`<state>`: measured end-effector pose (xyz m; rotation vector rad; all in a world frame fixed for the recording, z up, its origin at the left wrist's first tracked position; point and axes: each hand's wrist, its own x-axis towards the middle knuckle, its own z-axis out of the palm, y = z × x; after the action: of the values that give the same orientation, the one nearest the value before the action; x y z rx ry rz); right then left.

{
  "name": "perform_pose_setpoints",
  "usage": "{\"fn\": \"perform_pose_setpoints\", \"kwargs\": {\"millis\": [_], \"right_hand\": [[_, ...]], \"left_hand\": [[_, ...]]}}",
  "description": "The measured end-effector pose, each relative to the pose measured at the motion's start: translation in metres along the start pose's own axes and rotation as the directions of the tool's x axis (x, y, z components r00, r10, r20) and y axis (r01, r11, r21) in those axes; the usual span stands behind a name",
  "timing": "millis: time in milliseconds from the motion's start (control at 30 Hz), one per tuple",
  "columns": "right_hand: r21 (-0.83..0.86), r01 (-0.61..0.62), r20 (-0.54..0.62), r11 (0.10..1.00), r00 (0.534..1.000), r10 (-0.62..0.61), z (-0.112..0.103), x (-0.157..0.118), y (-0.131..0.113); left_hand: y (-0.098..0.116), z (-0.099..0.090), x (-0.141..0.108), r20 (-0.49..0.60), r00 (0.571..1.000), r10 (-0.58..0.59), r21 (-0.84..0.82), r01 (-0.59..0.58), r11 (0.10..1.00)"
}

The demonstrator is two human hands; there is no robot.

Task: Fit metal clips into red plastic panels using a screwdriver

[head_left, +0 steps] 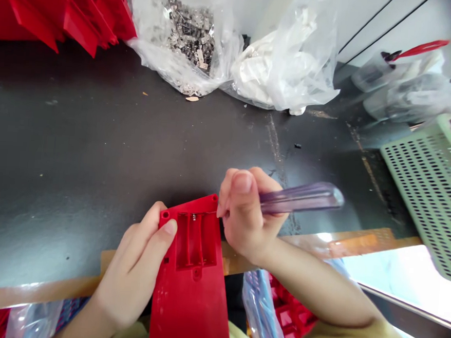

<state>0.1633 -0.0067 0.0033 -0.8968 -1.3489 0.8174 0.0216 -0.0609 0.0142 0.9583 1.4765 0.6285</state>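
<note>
A red plastic housing (190,310) with a recessed battery compartment (195,241) is at the table's front edge, its lower part nearest my body. My left hand (137,266) grips its left side, thumb pressed on the face near the upper left corner hole. In a closed fist, my right hand (249,212) holds a screwdriver by its translucent purple handle (304,197), which sticks out to the right. Its thin shaft seems to reach left over the compartment's upper end, where a small metal piece (195,217) shows. Whether the tip touches that piece, I cannot tell.
Along the back lie a bag of small metal contacts (192,33) and a bag of white parts (263,68). Red plastic housings (55,8) stack at the upper left. On the right is a pale green perforated basket (421,177). Brown tape (344,241) runs along the front edge.
</note>
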Motion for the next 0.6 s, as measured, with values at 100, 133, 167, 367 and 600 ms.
{"fn": "perform_pose_setpoints", "kwargs": {"millis": [100,133,167,367,600], "right_hand": [[0.015,0.018,-0.011,1.0,1.0,-0.017,0.003,0.0,0.004],[0.017,0.021,-0.011,1.0,1.0,-0.021,0.003,0.0,0.005],[0.015,0.024,-0.007,1.0,1.0,-0.024,0.002,-0.001,0.006],[-0.047,0.1,0.07,0.994,0.993,-0.097,-0.004,-0.004,0.008],[0.063,0.079,0.129,0.995,0.988,-0.087,-0.002,-0.001,0.012]], "left_hand": [[0.001,0.0,0.001,0.032,0.999,-0.021,-0.083,0.024,0.996],[0.002,0.0,0.001,0.028,1.0,-0.014,-0.089,0.016,0.996],[0.002,0.0,0.001,0.02,1.0,-0.007,-0.089,0.009,0.996],[0.002,0.003,0.0,-0.022,0.999,0.03,-0.096,-0.032,0.995],[0.001,0.004,0.001,-0.032,0.998,0.056,-0.132,-0.06,0.989]]}}
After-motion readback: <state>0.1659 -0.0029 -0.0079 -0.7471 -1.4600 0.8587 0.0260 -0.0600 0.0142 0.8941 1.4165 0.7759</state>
